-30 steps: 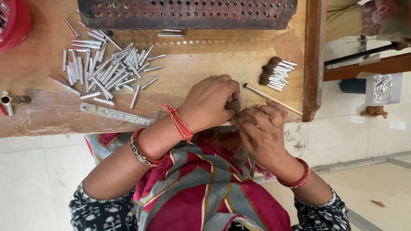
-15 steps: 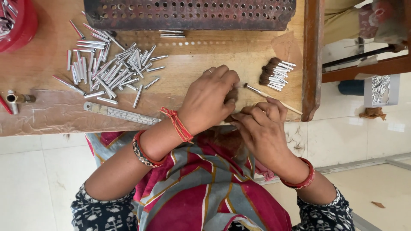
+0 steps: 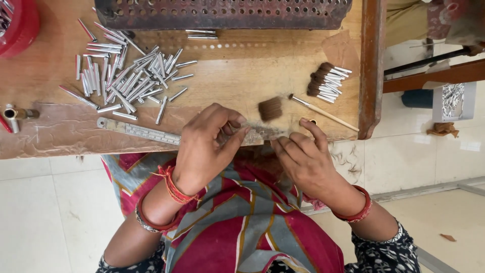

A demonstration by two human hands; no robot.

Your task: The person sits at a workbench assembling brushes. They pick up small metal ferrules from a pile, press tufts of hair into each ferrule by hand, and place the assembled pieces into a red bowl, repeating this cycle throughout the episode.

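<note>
— Where's the hair tuft (image 3: pixel 270 108)?
— On the table (image 3: pixel 283 60), centre frame, above my hands. Left hand (image 3: pixel 207 146) pinches loose hairs; right hand (image 3: pixel 303 159) open.
— Handling?
— Probably light, soft; pinch its bound end.

We see the wooden table (image 3: pixel 283 55) carrying everything. A perforated metal block (image 3: pixel 222 12) lies along its far edge. The loose pile of metal tubes (image 3: pixel 126 78) lies toward the left, with a ruler (image 3: pixel 139 131) along the near edge beneath it. A tuft of hair (image 3: pixel 270 108) sits near the near edge, between our left hand (image 3: pixel 207 146) and right hand (image 3: pixel 303 159). A thin brush (image 3: pixel 323 112) lies right of the tuft, and the bundle of filled tubes (image 3: pixel 326 82) behind it, by the right edge.
</note>
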